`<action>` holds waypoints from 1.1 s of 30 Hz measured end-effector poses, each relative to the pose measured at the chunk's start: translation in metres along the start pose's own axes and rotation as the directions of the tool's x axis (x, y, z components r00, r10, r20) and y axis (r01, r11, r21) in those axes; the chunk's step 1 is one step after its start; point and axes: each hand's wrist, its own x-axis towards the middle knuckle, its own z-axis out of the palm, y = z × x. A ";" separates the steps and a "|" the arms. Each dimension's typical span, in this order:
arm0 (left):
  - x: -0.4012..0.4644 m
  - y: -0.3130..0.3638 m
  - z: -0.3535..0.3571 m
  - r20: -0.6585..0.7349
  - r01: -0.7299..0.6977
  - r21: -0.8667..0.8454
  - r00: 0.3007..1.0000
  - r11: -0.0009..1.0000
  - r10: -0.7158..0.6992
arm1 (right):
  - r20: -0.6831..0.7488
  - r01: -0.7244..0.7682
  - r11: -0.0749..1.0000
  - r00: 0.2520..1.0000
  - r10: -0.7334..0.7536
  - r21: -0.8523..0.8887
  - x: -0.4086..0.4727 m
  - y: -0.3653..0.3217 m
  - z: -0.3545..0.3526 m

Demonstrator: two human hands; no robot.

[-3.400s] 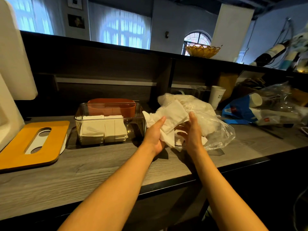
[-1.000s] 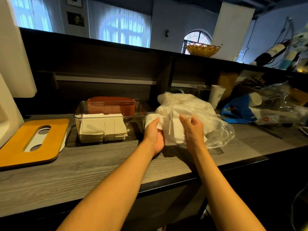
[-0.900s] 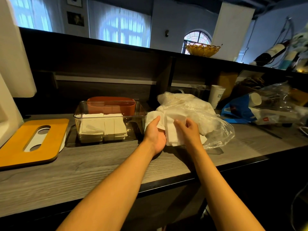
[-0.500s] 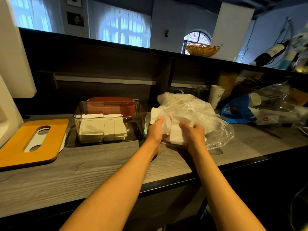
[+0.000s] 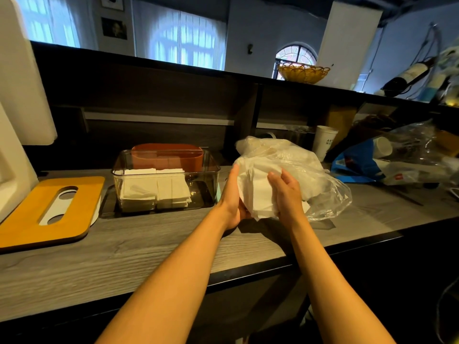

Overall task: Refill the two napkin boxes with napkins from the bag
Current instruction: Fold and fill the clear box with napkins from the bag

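A stack of white napkins is pressed between my two hands just above the counter, in front of the clear plastic bag. My left hand lies flat against the stack's left side, fingers straight up. My right hand presses its right face with the fingers nearly straight. To the left stands a clear napkin box, lid off, partly filled with folded napkins. An orange-red box stands right behind it; its inside is hidden.
A yellow slotted lid lies at the left of the grey wooden counter. A white appliance stands at the far left. A paper cup, a blue bag and a clear bag of cups crowd the right.
Both hands have stopped gripping the loose napkins and now press them into a tidier stack between the palms. The stack has come slightly out in front of the bag.
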 end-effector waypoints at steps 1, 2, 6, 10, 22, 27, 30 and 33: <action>-0.001 -0.001 0.001 0.025 -0.006 0.015 1.000 1.000 0.005 | 0.021 -0.024 0.999 0.999 0.024 -0.024 0.000 0.001 0.001; -0.002 -0.001 0.001 0.041 -0.013 0.031 0.999 0.999 0.012 | 0.048 -0.046 0.997 0.998 0.049 -0.056 0.000 0.004 0.002; 0.000 -0.004 0.001 0.048 -0.020 0.086 0.999 0.996 0.015 | 0.022 -0.138 0.952 0.989 0.149 -0.273 0.002 0.011 0.001; 0.002 -0.005 0.001 0.053 -0.040 0.124 0.998 0.991 0.034 | 0.071 -0.082 0.968 0.992 0.101 -0.237 0.001 0.010 -0.002; 0.000 -0.009 0.004 0.064 -0.261 0.308 0.965 0.915 0.254 | -0.190 -0.153 0.981 0.973 0.128 -0.122 0.015 0.020 -0.009; 0.001 -0.008 0.002 0.001 -0.326 0.322 0.939 0.889 0.344 | -0.104 -0.246 0.969 0.964 0.246 0.018 0.011 0.015 -0.007; 0.003 -0.009 0.003 -0.029 -0.358 0.407 0.915 0.840 0.403 | -0.283 -0.100 0.993 0.956 0.081 -0.055 0.013 0.019 -0.014; 0.003 -0.004 0.004 -0.090 -0.420 0.385 0.869 0.822 0.486 | -0.439 0.032 0.925 0.874 -0.210 -0.378 0.012 0.020 -0.021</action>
